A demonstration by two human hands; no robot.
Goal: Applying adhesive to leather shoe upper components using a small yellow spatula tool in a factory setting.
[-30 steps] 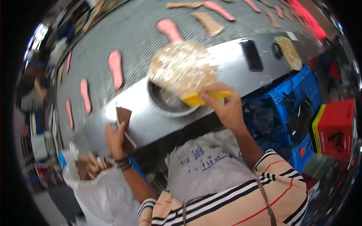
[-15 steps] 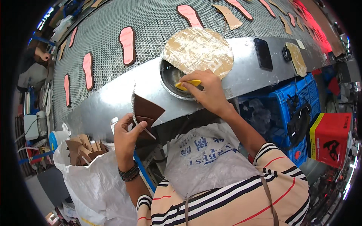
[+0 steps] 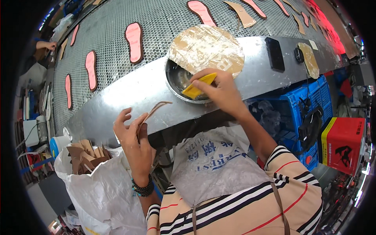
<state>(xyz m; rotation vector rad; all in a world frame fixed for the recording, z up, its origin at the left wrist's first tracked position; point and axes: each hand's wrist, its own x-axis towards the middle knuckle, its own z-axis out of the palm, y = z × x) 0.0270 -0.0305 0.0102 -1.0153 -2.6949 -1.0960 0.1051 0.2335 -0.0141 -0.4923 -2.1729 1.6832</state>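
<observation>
In my right hand is a flat yellow scraper, pinched between thumb and fingers. It dips into a round metal bowl on the steel ledge. A tape-covered cardboard disc lies over the far part of the bowl, and the bowl's contents are hard to make out. My left hand grips a thin brown leather-like piece, seen nearly edge-on with its far end bent to the right. That piece hangs above the near edge of the ledge, left of the bowl.
Several pink-topped insoles lie on the mesh conveyor beyond the steel ledge. A phone rests at the ledge's right. A white sack with brown scraps stands at left; a blue crate and red tin at right.
My left hand has turned the brown piece from showing its broad face to nearly edge-on. The yellow scraper has tilted and shows more of its face. The insoles have shifted slightly.
</observation>
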